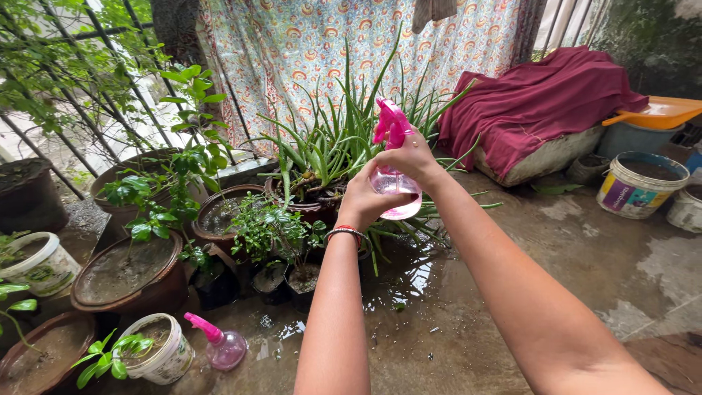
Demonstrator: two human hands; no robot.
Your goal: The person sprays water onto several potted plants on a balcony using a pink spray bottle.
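Note:
A pink spray bottle [393, 132] with a clear pink body is held up in front of me by both hands. My left hand [365, 201] wraps the bottle's body from below and wears a thin bracelet at the wrist. My right hand [411, 157] grips the neck just under the pink trigger head. The nozzle points away toward a spiky aloe plant [333, 146] in a dark pot. A small leafy plant [274, 227] in a black pot stands just below and left of my hands.
A second pink spray bottle [219, 345] lies on the wet concrete floor [453, 307]. Brown clay pots [128, 274] and white tubs [157, 355] crowd the left. A maroon cloth [541, 102] covers a bundle at back right, beside a white bucket [640, 184].

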